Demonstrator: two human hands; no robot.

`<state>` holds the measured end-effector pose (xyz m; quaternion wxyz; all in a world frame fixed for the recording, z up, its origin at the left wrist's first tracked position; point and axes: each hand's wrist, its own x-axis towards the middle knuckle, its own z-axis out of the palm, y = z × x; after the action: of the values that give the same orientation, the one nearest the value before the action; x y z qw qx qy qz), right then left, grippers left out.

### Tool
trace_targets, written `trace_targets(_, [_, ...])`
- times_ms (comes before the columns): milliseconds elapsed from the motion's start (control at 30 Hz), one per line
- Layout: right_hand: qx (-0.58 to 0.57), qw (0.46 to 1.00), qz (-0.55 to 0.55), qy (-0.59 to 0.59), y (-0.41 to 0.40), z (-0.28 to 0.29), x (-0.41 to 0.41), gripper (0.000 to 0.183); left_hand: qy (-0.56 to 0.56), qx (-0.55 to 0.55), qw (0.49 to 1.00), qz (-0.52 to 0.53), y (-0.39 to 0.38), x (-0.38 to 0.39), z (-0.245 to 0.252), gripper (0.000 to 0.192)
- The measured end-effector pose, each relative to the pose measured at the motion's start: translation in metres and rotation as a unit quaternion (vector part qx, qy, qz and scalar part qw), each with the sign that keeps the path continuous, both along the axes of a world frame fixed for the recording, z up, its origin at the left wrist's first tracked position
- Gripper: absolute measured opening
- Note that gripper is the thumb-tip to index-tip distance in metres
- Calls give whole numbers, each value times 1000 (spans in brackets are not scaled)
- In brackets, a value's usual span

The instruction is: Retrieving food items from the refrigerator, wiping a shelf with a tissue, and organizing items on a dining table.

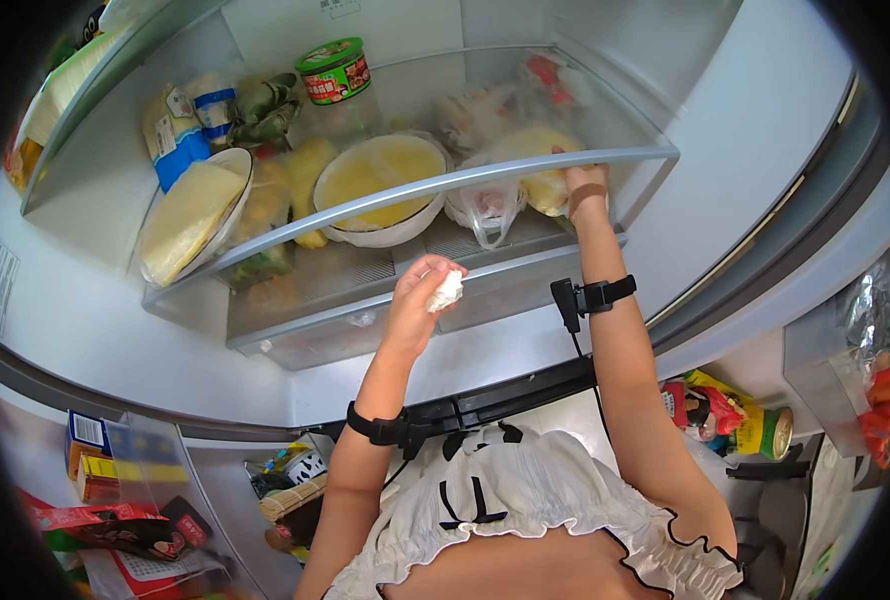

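Note:
My left hand [419, 300] is closed around a crumpled white tissue or cloth [445, 291], in front of the open refrigerator. My right hand [587, 187] reaches in below the glass shelf's front trim [490, 171]. It is at the side of a pale yellow rounded item [546, 191]; the trim and shelf partly cover the fingers, so its grip is unclear. Left of that item sits a knotted clear plastic bag [487, 202] with pinkish contents. A white bowl [385, 232] with yellow contents under film stands beside the bag, seen partly through the glass.
On the glass shelf are a green-lidded tub [334, 73], leaf-wrapped bundles [268, 112], a blue-and-clear food packet [174, 146] and a tilted dish [241, 176] with a wrapped yellow block. Clear drawers [490, 292] lie below. Door bins hold packets [114, 521] and a can [775, 433].

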<state>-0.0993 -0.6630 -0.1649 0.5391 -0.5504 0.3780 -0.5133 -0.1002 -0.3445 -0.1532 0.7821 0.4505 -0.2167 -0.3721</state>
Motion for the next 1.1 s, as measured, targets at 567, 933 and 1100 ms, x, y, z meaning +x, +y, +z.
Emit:
trace_targets(567, [-7, 986, 132, -100, 137, 11, -131, 45, -532, 47, 842, 74, 11, -27, 49, 44])
trace_targets(933, [53, 897, 368, -237, 204, 34, -145, 54, -325, 191, 926, -17, 51, -4, -3, 33])
trace_targets(1100, [223, 811, 479, -250, 222, 29, -135, 49, -293, 93, 951, 9, 48, -2, -27, 31])
